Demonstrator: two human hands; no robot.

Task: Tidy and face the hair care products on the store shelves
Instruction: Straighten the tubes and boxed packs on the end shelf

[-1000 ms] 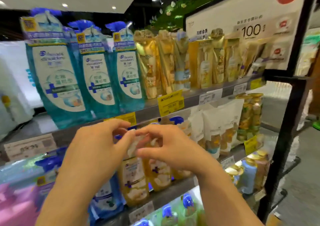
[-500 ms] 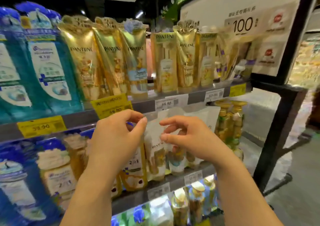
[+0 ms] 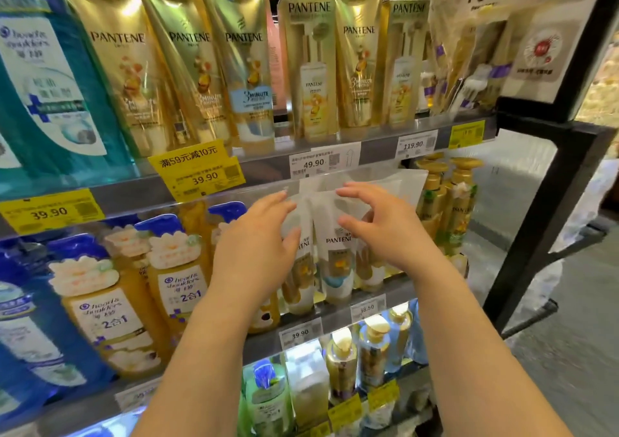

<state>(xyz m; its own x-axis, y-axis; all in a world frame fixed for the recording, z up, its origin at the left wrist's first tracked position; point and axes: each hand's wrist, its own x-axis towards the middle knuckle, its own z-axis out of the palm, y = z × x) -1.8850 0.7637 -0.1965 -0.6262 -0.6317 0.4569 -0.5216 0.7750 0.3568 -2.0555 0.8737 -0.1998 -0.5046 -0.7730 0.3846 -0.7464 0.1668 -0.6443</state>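
Observation:
White Pantene refill pouches [image 3: 338, 255] stand in a row on the middle shelf [image 3: 335, 309], under the 49.90 price tag. My left hand [image 3: 258, 245] is at the left pouch [image 3: 301, 269], fingertips and thumb touching its upper left edge. My right hand [image 3: 378, 222] reaches from the right, with spread, curved fingers against the tops of the pouches. Neither hand closes round a pouch. Both hands hide the upper parts of the pouches. Gold Pantene tubes and boxed sets [image 3: 311, 68] fill the shelf above.
Amber Head & Shoulders pump bottles [image 3: 174, 275] stand left of the pouches, gold-capped bottles [image 3: 449, 208] to their right. Teal bottles [image 3: 50, 84] fill the upper left. More bottles [image 3: 341, 363] sit on the shelf below. A black frame post [image 3: 536, 222] bounds the shelving on the right.
The view has shifted right and closer along the shelves. My hands left the amber bottles, moved onto the white pouches, and their fingers spread apart.

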